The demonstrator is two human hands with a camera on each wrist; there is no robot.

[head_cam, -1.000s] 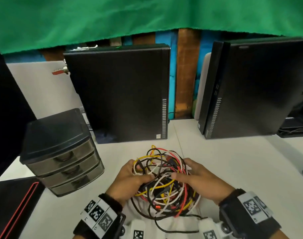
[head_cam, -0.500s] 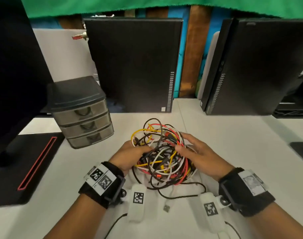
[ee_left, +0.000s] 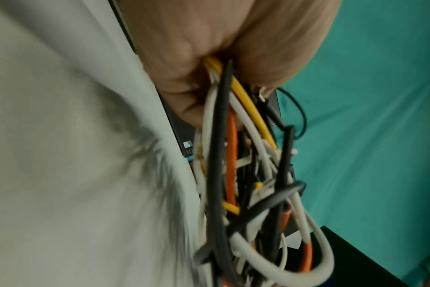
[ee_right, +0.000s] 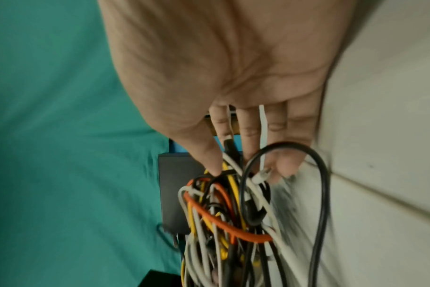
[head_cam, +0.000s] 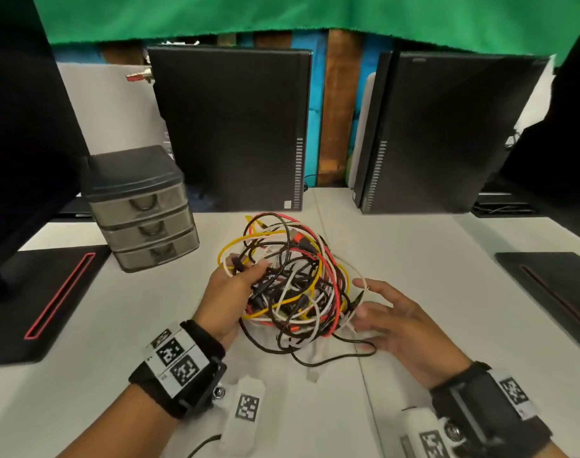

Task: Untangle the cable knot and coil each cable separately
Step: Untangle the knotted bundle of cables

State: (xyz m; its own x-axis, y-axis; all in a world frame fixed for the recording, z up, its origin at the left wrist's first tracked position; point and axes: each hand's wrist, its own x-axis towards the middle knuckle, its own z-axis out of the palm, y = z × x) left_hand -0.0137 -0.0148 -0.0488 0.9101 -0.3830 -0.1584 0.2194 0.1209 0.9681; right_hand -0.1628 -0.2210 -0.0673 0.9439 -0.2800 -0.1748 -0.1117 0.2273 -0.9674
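With the cable knot (head_cam: 290,285) mid-desk (head_cam: 430,259), toward its near edge, the left hand (head_cam: 230,292) clutching several strands and the right hand (head_cam: 391,317) spread open beside it, I'd find one free plug and feed it back gently rather than tugging.

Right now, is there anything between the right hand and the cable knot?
No, nothing visible. The right hand is open beside the cable knot, its fingertips already among the outer loops. The left hand grips the other side.
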